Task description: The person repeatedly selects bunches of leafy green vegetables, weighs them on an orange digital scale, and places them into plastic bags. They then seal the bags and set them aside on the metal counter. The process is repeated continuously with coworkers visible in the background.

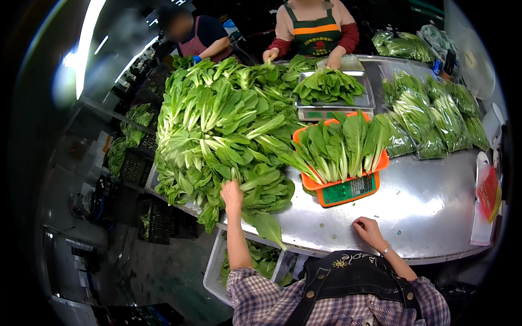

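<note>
My left hand (231,194) reaches into the near edge of a large pile of leafy greens (216,118). Its fingertips touch pale stems, and leaves partly hide whether they grip one. Over the steel table (412,203), my right hand (368,230) is loosely curled near the front edge with nothing visible in it. Ahead of it stands an orange digital scale (348,189) with a lit green display. The scale's orange tray (381,163) holds several long-leaf greens (346,146), stems towards me. One loose leaf (267,228) hangs over the table's front edge.
Bagged greens (428,114) lie at the right. Across the table, a person in a green apron (317,34) touches greens on a second scale's metal tray (369,91); another person (204,36) stands farther left. A white crate (212,265) with leaves sits below the front edge.
</note>
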`<control>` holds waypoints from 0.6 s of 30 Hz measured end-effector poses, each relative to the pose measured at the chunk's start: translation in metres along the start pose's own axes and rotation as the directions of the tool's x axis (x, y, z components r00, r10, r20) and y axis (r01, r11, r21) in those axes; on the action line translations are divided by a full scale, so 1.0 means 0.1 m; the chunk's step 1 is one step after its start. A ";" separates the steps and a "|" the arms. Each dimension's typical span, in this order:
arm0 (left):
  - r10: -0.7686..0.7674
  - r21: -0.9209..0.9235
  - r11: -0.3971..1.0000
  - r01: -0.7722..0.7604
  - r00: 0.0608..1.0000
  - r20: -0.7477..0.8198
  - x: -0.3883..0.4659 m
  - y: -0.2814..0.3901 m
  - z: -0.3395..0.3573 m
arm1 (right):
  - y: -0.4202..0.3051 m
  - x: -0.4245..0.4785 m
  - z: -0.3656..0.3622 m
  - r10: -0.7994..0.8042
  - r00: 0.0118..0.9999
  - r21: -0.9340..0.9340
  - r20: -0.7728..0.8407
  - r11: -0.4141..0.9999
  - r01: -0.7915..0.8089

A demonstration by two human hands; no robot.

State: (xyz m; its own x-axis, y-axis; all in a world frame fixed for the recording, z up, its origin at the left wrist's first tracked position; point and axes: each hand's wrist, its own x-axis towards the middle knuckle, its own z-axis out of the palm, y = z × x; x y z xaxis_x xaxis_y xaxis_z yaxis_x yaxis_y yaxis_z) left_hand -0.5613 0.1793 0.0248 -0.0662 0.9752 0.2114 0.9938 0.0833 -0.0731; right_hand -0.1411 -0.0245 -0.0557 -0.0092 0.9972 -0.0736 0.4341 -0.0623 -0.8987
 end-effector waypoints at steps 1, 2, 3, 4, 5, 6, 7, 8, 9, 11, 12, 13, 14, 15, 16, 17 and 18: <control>0.008 -0.090 0.996 -0.014 0.998 -0.057 0.05 0.06 -0.10 | 0.03 -0.01 0.00 0.009 1.000 -0.012 0.001 1.000 -0.009; 0.014 -0.179 0.983 -0.035 0.993 -0.114 0.10 0.15 -0.20 | 0.03 -0.01 -0.01 0.019 1.000 -0.012 -0.001 1.000 -0.019; 0.008 -0.264 0.963 -0.051 0.986 -0.164 0.14 0.18 -0.26 | 0.02 -0.01 -0.02 0.029 1.000 -0.013 0.008 0.999 -0.029; 0.004 -0.310 0.948 -0.072 0.977 -0.215 0.25 0.19 -0.25 | 0.01 -0.01 -0.02 0.032 0.999 -0.006 0.006 0.999 -0.032; -0.003 -0.329 0.940 -0.087 0.964 -0.264 0.35 0.23 -0.28 | -0.01 0.00 -0.02 0.037 0.999 0.000 0.002 0.999 -0.037; -0.013 -0.347 0.932 -0.101 0.949 -0.314 0.45 0.30 -0.30 | 0.00 0.02 -0.01 0.039 0.999 0.007 -0.001 0.999 -0.039; -0.024 -0.364 0.924 -0.117 0.932 -0.361 0.55 0.36 -0.33 | 0.03 0.03 0.00 0.031 1.000 0.011 -0.005 0.999 -0.030; 0.011 -0.323 0.937 -0.137 0.931 -0.365 0.66 0.39 -0.35 | 0.06 0.04 0.00 0.023 1.000 0.014 -0.011 1.000 -0.023; 0.035 -0.287 0.945 -0.157 0.921 -0.389 0.78 0.40 -0.34 | 0.10 0.04 0.01 0.019 1.000 0.015 -0.016 1.000 -0.019; 0.094 -0.213 0.956 -0.202 0.897 -0.432 1.04 0.40 -0.32 | 0.13 0.05 0.01 0.040 0.999 0.028 -0.022 0.999 -0.039; 0.129 -0.180 0.957 -0.225 0.894 -0.430 1.17 0.35 -0.31 | 0.11 0.05 0.00 0.050 0.999 0.035 -0.022 0.998 -0.049; 0.169 -0.112 0.965 -0.238 0.888 -0.428 1.27 0.35 -0.35 | 0.11 0.05 -0.02 0.065 0.997 0.041 -0.029 0.997 -0.064; 0.184 -0.063 0.972 -0.225 0.903 -0.388 1.40 0.27 -0.29 | 0.13 0.06 -0.02 0.068 0.997 0.048 -0.037 0.997 -0.066; 0.193 -0.011 0.978 -0.210 0.918 -0.347 1.49 0.21 -0.28 | 0.15 0.07 -0.02 0.069 0.997 0.056 -0.041 0.996 -0.067; 0.197 0.035 0.980 -0.196 0.924 -0.328 1.55 0.16 -0.26 | 0.16 0.08 -0.02 0.069 0.997 0.064 -0.042 0.996 -0.066; 0.269 0.024 0.960 -0.277 0.904 -0.333 1.57 0.15 -0.21 | 0.15 0.08 -0.04 0.072 0.996 0.059 -0.043 0.996 -0.070; 0.345 0.014 0.932 -0.362 0.875 -0.339 1.57 0.19 -0.22 | 0.12 0.08 -0.05 0.078 0.996 0.056 -0.047 0.996 -0.075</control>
State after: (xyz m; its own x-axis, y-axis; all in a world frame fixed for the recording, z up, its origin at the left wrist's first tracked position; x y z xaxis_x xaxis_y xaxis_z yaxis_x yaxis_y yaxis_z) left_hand -0.5507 0.3290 0.0776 0.3148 0.8129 0.4899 0.9491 -0.2723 -0.1582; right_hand -0.1316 -0.0173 -0.0646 0.0672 0.9902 -0.1225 0.3823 -0.1390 -0.9135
